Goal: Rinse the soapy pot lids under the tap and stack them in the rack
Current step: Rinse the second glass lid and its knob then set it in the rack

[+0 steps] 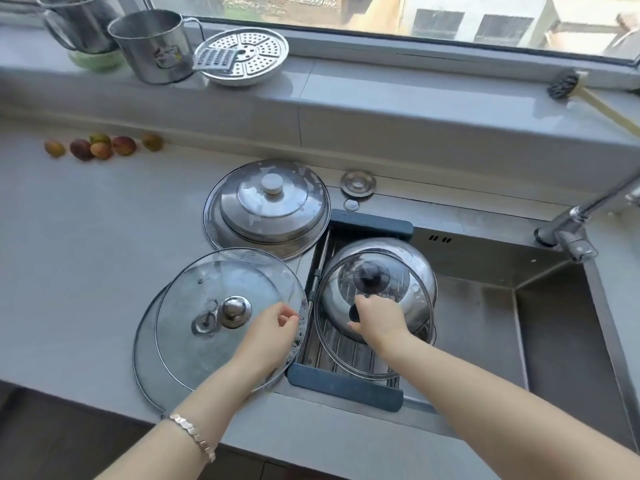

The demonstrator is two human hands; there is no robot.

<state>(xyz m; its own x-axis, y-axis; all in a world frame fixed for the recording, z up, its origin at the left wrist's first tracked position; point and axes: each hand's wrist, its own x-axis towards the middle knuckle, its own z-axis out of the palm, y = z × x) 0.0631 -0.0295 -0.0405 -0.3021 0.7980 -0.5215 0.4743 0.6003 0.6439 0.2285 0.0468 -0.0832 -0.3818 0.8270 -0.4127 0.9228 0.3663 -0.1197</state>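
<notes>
A glass lid with a steel knob [207, 282] lies on a larger glass lid [147, 358] on the counter left of the sink. My left hand [273, 329] pinches its soapy right rim. In the dark-ended rack [346, 386] across the sink's left side, a domed steel lid [412, 261] with a black knob sits under a smaller glass lid [412, 320]. My right hand [379, 317] grips that glass lid by its dark centre knob. Two stacked steel lids [270, 216] with foam specks rest on the counter behind.
The steel sink basin [485, 306] opens to the right of the rack, with the tap [571, 220] at its far right corner. A drain stopper [357, 183] lies behind the sink. Steel mugs [152, 46], a steamer plate [242, 57] and a brush [564, 85] line the sill; small fruits [100, 147] lie far left.
</notes>
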